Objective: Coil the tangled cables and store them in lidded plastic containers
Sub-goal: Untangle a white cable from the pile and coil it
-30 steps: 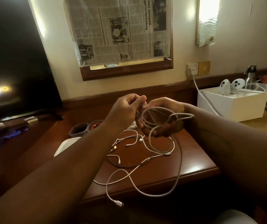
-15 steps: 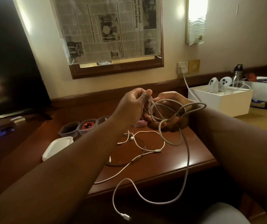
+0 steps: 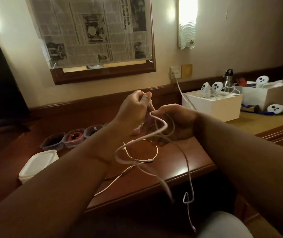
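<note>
At the bottom of the frame, the free end of the white cable (image 3: 189,170) hangs below the front edge of the wooden desk (image 3: 180,170), with a small twisted loop low in the centre and its plug near the bottom edge, right of centre. From there the cable rises across the desk edge to the two hands in the centre of the frame, with one blurred loop sagging left of centre. The right hand (image 3: 178,124) has its fingers curled round gathered loops of this cable. The left hand (image 3: 134,110), just to the left and slightly higher, pinches a strand of the same cable between thumb and fingers; the two hands are close together, almost touching. On the desk surface beneath the hands lie further loose cables (image 3: 142,158), thin, white and tangled, with one strand running toward the lower left. Left of centre, a white lidded container (image 3: 37,164) stands near the left forearm. Behind it, a row of small clear containers (image 3: 72,138) stands without lids, one holding something red. Farther back, right of centre, a white box (image 3: 223,105) holds two white controllers (image 3: 212,87). At the top, a framed panel covered with newspaper (image 3: 94,31) hangs on the wall.
</note>
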`<state>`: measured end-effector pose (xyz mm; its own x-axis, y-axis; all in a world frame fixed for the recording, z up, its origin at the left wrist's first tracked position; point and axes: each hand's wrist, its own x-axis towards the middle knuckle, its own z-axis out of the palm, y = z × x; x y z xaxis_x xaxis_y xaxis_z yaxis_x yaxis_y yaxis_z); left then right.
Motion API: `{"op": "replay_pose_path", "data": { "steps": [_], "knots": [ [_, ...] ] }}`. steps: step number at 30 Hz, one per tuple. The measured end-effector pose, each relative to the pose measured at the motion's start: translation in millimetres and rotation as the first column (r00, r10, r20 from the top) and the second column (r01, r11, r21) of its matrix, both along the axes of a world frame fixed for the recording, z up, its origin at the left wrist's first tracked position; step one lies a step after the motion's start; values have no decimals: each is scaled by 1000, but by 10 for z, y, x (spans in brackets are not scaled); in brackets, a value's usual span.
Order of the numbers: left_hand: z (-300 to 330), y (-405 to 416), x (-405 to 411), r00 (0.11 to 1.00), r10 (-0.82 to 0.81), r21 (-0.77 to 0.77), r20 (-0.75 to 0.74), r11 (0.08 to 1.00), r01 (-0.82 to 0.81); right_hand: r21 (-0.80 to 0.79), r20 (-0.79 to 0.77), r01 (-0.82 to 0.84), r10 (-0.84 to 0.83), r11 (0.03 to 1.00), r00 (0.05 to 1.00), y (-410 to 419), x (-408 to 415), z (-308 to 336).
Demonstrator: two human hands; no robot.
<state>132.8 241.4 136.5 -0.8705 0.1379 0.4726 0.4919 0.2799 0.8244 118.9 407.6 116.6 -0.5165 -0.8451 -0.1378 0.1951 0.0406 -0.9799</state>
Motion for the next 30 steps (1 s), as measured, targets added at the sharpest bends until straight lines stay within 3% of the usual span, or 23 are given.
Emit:
{"op": "replay_pose_path", "data": {
  "steps": [4,7,10,13,18,23,30],
  "knots": [
    [8,-211,-40,989,128,-149,-69,979,-137,240,-329,291,-204,926,922,-213,-52,-76],
    [43,-356,-33,980,151,-258,-127,949,-180,137,-464,431,-327,892,824,-354,-71,-20],
    [98,-457,-23,980,127,-248,-154,955,-163,-28,-568,499,-425,866,705,-461,-76,81],
    [136,-508,-6,969,113,-242,-220,956,-167,-32,-607,512,-423,858,672,-576,-83,116],
    [157,-550,-38,957,154,-69,-247,982,-176,-34,-570,461,-396,887,720,-772,-29,130],
    [137,-607,-40,994,104,215,-14,972,-98,-92,-381,304,-315,948,869,-834,4,278],
    [74,-687,-36,990,-59,382,127,924,6,-233,-82,40,-61,972,995,-945,-47,252]
  ]
}}
